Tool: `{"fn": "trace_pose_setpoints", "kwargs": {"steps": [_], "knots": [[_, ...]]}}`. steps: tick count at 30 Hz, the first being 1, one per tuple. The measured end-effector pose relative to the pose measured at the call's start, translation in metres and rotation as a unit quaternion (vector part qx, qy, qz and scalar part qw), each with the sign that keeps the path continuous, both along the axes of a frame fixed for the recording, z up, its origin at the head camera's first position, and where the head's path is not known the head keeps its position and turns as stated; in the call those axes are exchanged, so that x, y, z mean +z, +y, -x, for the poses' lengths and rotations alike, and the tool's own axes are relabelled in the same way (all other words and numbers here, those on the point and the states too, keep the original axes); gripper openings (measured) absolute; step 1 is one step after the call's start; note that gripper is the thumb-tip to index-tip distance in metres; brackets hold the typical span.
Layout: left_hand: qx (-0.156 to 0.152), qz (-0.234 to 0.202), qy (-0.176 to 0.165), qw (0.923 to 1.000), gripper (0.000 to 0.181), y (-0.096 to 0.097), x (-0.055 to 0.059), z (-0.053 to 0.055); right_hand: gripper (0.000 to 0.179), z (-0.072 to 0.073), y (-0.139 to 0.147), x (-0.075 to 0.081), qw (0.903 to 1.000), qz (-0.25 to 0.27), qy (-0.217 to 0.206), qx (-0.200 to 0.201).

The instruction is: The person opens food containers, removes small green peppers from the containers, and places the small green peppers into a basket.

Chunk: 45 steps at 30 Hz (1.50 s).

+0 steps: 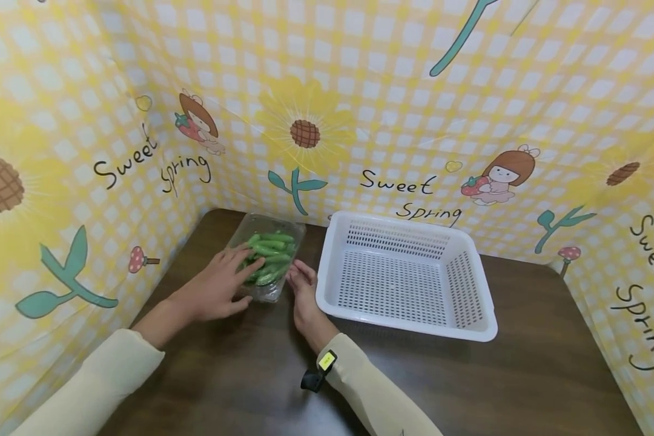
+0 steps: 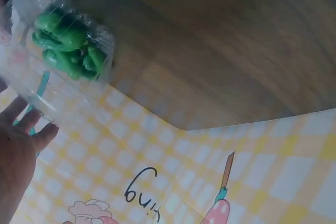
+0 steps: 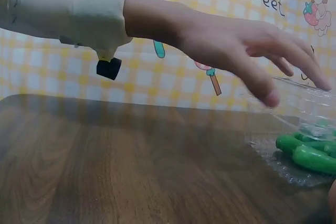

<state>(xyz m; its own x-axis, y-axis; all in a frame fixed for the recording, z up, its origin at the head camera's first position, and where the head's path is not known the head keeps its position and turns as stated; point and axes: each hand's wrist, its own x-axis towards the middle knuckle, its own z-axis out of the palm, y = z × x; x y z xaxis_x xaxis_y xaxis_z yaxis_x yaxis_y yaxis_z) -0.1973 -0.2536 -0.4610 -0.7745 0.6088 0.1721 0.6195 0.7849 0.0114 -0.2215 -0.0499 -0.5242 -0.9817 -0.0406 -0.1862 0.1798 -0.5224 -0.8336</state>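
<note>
Several green peppers (image 1: 272, 257) lie in a clear plastic box (image 1: 269, 293) on the table, left of the white basket. My left hand (image 1: 218, 284) spreads its fingers over the box's left part, thumb apart from the fingers. In the right wrist view this left hand (image 3: 220, 43) reaches in from the left, above the box (image 3: 294, 177). Close by the box's right wall is my right hand (image 1: 307, 303), between box and basket; its fingertips look to touch the plastic. The left wrist view shows the peppers (image 2: 63, 32) through the box's clear wall.
A white perforated basket (image 1: 406, 318) stands right of the box, with nothing visible in it. The brown wooden table (image 1: 534, 363) meets a yellow checked cloth (image 1: 392, 121) at the back and sides. A black wrist device (image 1: 312, 380) is worn on my right sleeve.
</note>
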Motion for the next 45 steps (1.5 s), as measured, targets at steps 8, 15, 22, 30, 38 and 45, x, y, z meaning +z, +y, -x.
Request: {"fn": "trace_pose_setpoints", "kwargs": {"steps": [8,15,22,30,38,45], "knots": [[-0.019,0.02,0.059,0.9979,0.076,0.007,-0.006,0.001,0.041,-0.002,0.001,0.0,0.9997,-0.01,-0.006,0.022],[-0.024,0.026,0.031,0.9989,0.067,0.011,0.003,0.0,0.029,-0.014,0.007,-0.001,0.9968,-0.001,-0.042,0.068],[-0.053,0.097,0.09,0.9897,0.066,0.013,0.002,0.002,0.026,-0.029,0.01,0.0,0.9926,0.054,-0.041,0.101],[-0.061,0.132,0.134,0.9803,0.067,0.013,-0.006,0.001,0.04,-0.029,0.01,-0.001,0.9903,0.069,-0.061,0.103],[-0.07,0.176,0.15,0.9704,0.067,0.01,-0.004,0.003,0.039,-0.028,0.009,0.005,0.9914,0.047,-0.071,0.099],[-0.086,0.192,0.199,0.9571,0.073,0.008,-0.013,0.004,0.035,-0.03,0.004,0.01,0.9941,0.02,-0.078,0.073]]}}
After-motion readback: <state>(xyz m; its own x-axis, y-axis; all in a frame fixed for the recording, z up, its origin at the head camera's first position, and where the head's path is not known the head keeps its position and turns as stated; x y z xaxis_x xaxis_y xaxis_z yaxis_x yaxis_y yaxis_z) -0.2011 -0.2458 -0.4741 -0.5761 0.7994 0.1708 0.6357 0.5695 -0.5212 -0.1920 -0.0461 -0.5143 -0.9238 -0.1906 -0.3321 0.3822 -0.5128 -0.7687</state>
